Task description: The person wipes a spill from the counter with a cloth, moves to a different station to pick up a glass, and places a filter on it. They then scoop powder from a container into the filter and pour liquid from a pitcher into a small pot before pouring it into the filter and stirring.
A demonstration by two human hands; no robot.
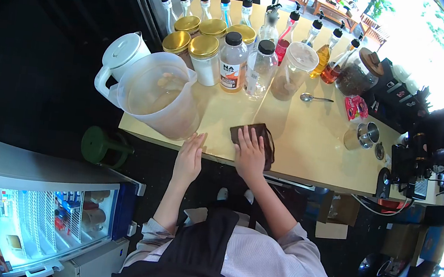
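One cloth [269, 144], pale counter [309, 143], lit fridge [125, 212], dark floor [209, 180]

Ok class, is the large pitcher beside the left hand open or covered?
Open: no lid covers the pitcher, and its inside shows from above.

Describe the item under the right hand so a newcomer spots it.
Find the near edge of the pale yellow counter. Right of the large cloudy pitcher, the right hand rests on a dark brown item. Unlike the pitcher, it is flat and dark.
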